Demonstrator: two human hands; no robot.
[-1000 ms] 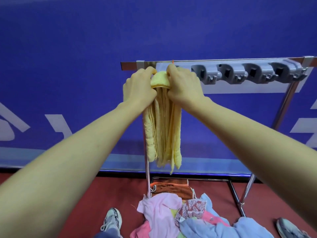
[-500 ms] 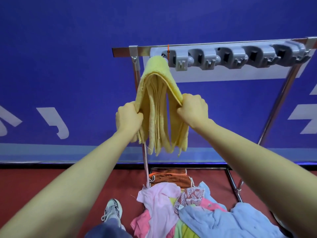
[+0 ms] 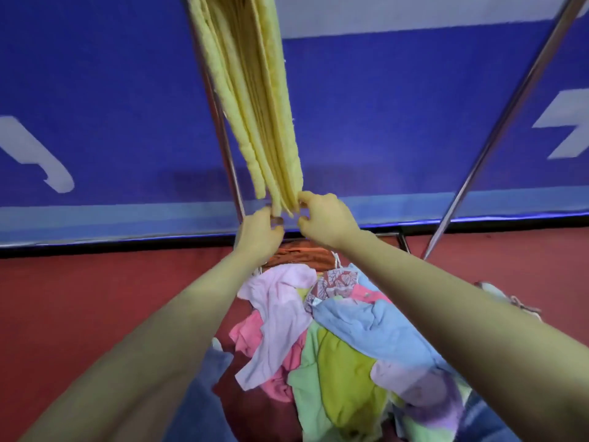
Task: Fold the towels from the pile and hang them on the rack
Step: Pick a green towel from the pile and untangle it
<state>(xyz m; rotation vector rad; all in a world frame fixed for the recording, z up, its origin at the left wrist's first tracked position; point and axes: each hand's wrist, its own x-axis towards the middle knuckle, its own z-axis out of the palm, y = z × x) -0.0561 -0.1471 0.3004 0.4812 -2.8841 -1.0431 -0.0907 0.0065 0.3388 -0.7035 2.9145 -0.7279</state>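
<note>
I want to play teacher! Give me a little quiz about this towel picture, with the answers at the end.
1. True or false: the yellow towel lies on the floor.
2. Where are the left hand and the right hand? A) at the yellow towel's lower ends B) on the floor C) on a shoe
3. Fill in: in the pile, the wide towel beside the right forearm is light ____.
Key: 1 false, it hangs down; 2 A; 3 blue.
</note>
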